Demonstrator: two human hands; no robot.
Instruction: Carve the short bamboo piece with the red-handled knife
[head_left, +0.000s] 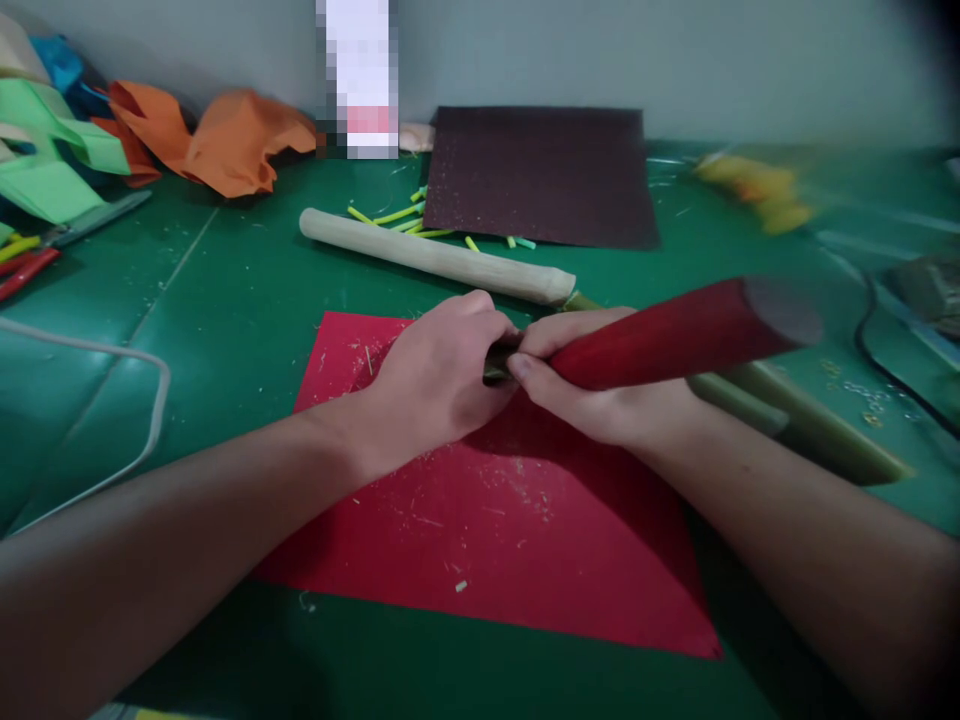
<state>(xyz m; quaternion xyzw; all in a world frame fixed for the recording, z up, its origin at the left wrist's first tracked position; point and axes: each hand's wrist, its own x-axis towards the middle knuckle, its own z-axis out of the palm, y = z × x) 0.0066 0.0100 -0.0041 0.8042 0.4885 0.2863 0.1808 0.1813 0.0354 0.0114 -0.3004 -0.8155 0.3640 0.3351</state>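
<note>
Both hands meet over a red sheet (487, 520) lying flat on the green table (225, 310). The right hand (592, 395) is clamped around the near end of a red tube (675, 335), which juts up and to the right from the fist - its far end is blurred. The left hand (442, 375) is curled shut over a short olive-green rod (496, 363) that shows only in the gap between the 2 hands, touching the tube's gripped end. Just right of the right wrist lie 2 green tubes (810, 430) side by side. Behind the hands rests a pale roll (435, 256), near a dark sheet (540, 175) - small green and yellow offcuts (397, 215) lie scattered between them.
</note>
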